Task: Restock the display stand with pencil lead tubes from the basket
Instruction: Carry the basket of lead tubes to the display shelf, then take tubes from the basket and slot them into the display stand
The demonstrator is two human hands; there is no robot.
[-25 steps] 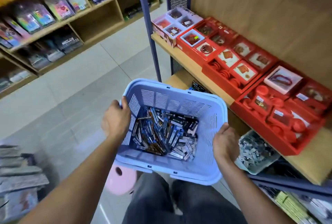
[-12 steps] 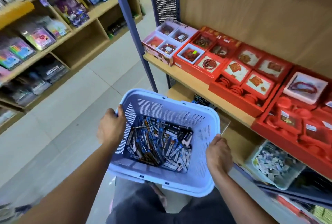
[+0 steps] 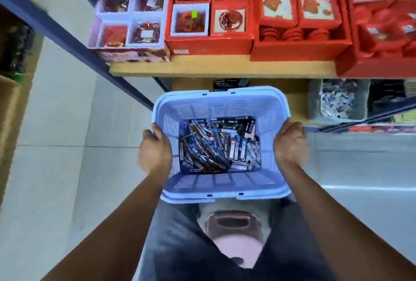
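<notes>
Blue plastic basket (image 3: 221, 185) of small pencil lead tubes (image 3: 219, 145), held over the lap.

Left hand (image 3: 154, 152) and right hand (image 3: 290, 143) grasp its side rims; bare floor (image 3: 67, 134) lies left, the wooden shelf (image 3: 220, 65) now straight ahead, no longer slanted.

Wooden shelf (image 3: 225, 68) directly ahead of basket (image 3: 221, 98).

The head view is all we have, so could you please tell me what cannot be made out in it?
- Print on the pencil lead tubes: too small and blurred.
- Fingers of the left hand and right hand: mostly hidden behind the basket rim.
- Display stand: not identifiable.
- Pink stool: partly covered by the basket and legs.
- Grey bin contents: blurred, under the shelf.
</notes>
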